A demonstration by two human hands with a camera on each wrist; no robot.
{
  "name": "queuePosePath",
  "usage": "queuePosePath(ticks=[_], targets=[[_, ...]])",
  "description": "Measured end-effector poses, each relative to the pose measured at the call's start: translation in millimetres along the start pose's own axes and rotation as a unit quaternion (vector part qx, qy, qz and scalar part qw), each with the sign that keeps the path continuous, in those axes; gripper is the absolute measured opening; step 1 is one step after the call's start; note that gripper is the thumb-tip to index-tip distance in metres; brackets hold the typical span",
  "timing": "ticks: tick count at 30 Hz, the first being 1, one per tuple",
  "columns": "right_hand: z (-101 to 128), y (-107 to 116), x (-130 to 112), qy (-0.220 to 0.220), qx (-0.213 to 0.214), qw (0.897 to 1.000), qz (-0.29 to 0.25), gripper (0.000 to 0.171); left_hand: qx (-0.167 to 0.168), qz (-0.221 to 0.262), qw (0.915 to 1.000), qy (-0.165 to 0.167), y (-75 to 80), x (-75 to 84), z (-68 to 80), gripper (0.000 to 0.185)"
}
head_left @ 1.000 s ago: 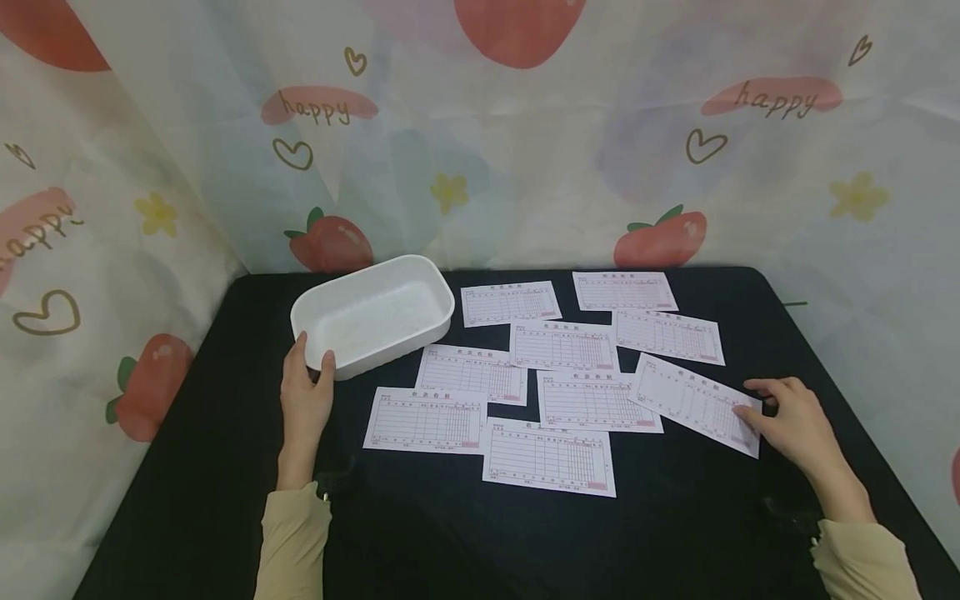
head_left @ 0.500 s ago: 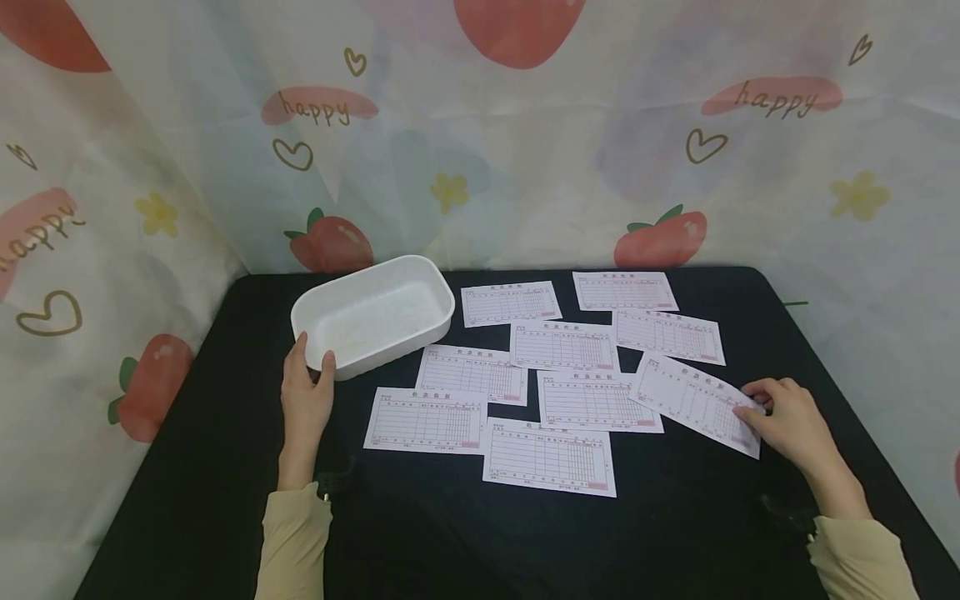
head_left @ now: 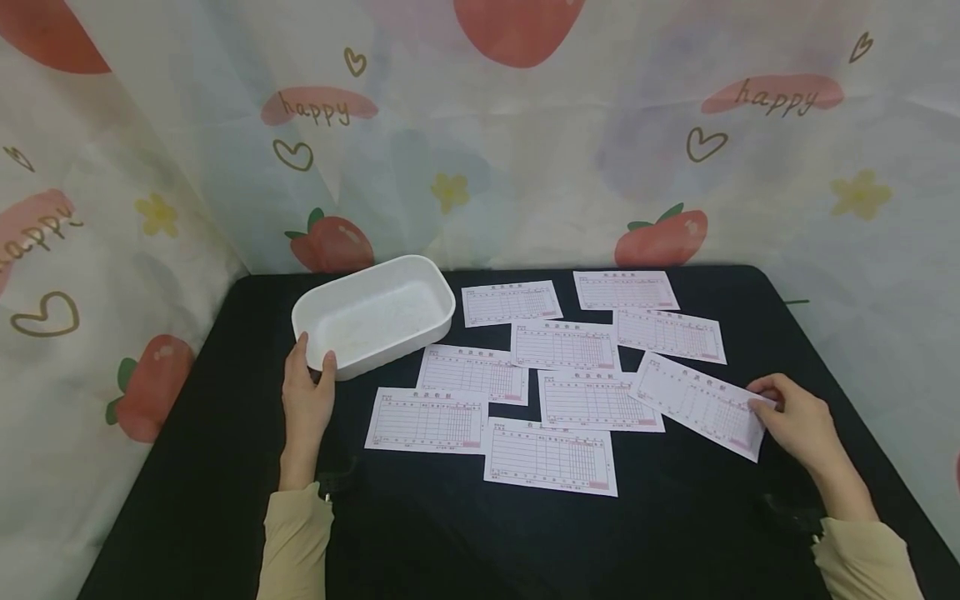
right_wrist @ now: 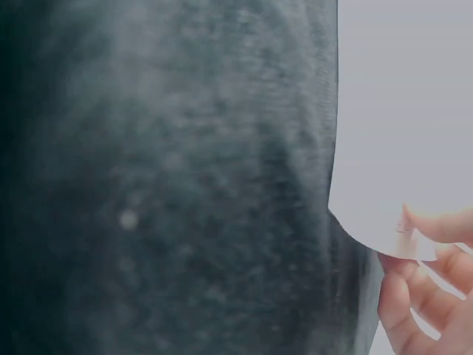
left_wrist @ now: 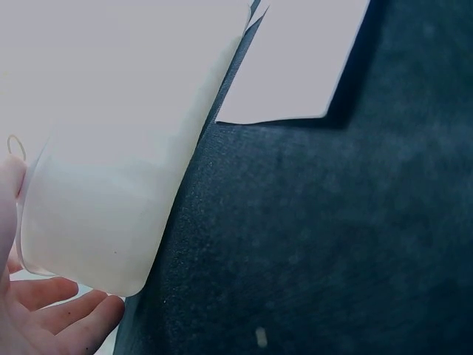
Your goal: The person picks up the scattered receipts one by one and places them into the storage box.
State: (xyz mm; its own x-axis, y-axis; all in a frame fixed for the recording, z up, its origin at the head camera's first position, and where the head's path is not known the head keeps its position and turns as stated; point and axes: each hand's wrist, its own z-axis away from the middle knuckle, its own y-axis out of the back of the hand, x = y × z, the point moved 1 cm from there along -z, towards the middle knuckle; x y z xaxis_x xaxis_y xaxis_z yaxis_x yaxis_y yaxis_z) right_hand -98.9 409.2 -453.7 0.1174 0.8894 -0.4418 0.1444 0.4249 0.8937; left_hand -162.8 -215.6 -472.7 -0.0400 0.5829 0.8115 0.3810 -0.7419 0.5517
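Pink slip (head_left: pixel 701 405) edge now lifted, right hand (head_left: pixel 798 421) pinching

Even soft light; blurred wrist views.

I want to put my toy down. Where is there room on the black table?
Bare black cloth lies in front, between the two sleeves, and left of the white tub. The middle is crowded with paper slips, some overlapping.
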Motion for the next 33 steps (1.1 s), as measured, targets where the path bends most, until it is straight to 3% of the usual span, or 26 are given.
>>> queuePosePath(ticks=[14, 24, 33], targets=[[1.8, 16.6, -13.9, -0.017, 0.103, 0.992, -0.071, 0.025, 0.006, -0.002, 1.0, -0.003, -0.4, -2.1, -2.0, 0.061], [-4.2, 24.7, -35.5, -0.068, 0.164, 0.974, -0.138, 0.026, 0.002, 0.0, 1.0, 0.002, -0.7, -3.6, -0.9, 0.062], [-15.6, 12.2, -58.7, -0.096, 0.191, 0.961, -0.175, 0.025, 0.003, -0.002, 1.0, 0.002, -0.6, -2.4, -0.9, 0.062]])
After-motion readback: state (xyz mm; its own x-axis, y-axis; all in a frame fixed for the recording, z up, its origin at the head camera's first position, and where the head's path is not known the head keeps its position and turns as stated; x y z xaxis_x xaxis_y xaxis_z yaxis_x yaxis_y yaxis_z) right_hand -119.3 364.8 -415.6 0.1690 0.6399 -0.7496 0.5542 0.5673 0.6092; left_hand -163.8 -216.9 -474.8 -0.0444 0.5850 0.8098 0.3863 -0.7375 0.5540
